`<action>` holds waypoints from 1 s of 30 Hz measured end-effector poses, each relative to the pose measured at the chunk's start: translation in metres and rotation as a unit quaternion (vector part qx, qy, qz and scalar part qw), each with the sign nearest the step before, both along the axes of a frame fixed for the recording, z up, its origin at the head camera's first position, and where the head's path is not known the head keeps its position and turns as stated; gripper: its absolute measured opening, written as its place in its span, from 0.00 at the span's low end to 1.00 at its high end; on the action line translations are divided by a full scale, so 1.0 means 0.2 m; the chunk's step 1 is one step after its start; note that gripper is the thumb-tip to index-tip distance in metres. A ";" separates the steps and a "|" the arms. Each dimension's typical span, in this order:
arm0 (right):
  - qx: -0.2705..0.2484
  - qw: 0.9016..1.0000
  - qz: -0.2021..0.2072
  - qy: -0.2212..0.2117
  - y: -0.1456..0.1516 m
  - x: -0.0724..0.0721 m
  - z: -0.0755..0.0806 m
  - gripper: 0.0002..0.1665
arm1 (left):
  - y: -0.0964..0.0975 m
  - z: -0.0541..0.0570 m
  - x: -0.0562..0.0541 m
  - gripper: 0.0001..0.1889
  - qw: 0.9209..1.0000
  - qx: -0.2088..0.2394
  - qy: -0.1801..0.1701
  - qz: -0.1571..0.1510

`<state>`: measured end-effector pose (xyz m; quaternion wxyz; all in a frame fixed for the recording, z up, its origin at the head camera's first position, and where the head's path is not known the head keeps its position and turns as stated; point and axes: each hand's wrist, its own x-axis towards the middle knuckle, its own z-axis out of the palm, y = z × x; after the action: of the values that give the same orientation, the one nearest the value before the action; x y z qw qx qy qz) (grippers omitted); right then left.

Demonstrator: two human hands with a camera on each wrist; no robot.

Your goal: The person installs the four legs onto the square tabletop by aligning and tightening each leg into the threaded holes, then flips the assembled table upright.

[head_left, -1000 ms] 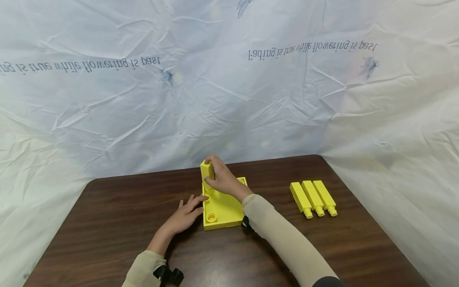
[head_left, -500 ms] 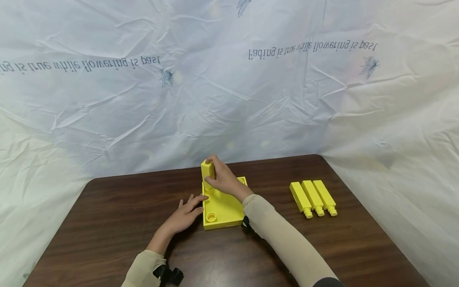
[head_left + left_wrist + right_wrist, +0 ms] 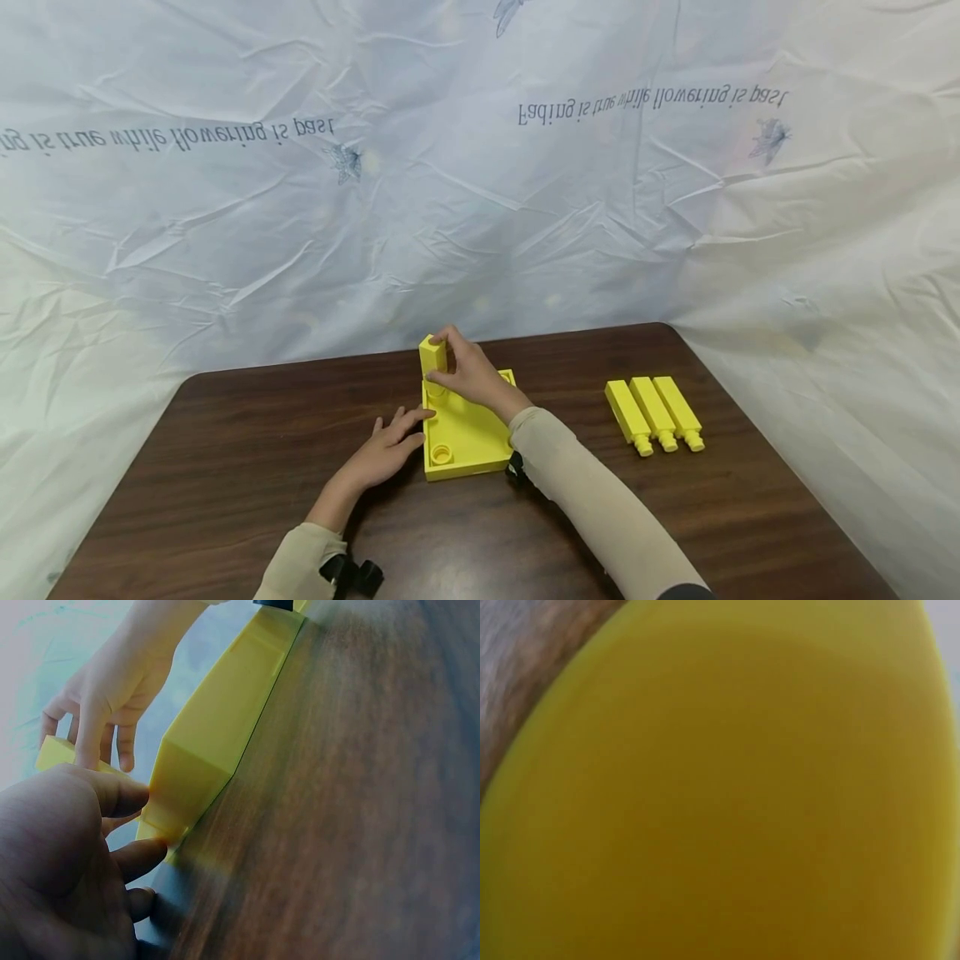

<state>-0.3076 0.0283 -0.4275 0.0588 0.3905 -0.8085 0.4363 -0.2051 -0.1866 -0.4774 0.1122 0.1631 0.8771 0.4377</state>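
Observation:
In the head view, a square yellow board (image 3: 472,437) with a raised rim and round corner sockets lies on the table. My right hand (image 3: 476,379) grips a yellow square leg (image 3: 431,357) that stands upright at the board's far left corner. Its lower end meets the socket there. My left hand (image 3: 384,457) lies along the board's left side, fingers spread, a fingertip over the rim. The left wrist view shows those fingertips against the board's side wall (image 3: 191,776). Close up and blurred, the yellow board (image 3: 727,787) fills the right wrist view.
Three more yellow legs (image 3: 654,414) with narrow round ends lie side by side on the right of the brown table (image 3: 247,483). A near-left socket (image 3: 441,454) shows bare. Behind the table's far edge hangs a pale printed cloth (image 3: 450,208).
Almost nothing differs: the right hand and the upright leg shift very slightly at the far left corner. The left hand stays at the board's side.

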 end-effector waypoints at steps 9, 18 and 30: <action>0.005 1.000 0.007 0.004 0.01 0.00 0.01 0.22 | 0.00 -0.01 0.00 0.25 1.000 0.002 0.003 0.001; -0.005 0.998 0.017 -0.059 0.03 0.01 0.02 0.21 | 0.00 -0.01 -0.01 0.25 1.000 -0.001 0.000 0.001; -0.027 0.996 0.016 -0.080 0.02 0.02 0.02 0.20 | 0.00 -0.01 -0.01 0.24 1.000 0.003 -0.004 -0.001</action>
<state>-0.3039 0.0328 -0.4238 -0.0021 0.3655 -0.7923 0.4886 -0.2066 -0.1868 -0.4786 0.1156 0.1622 0.8753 0.4407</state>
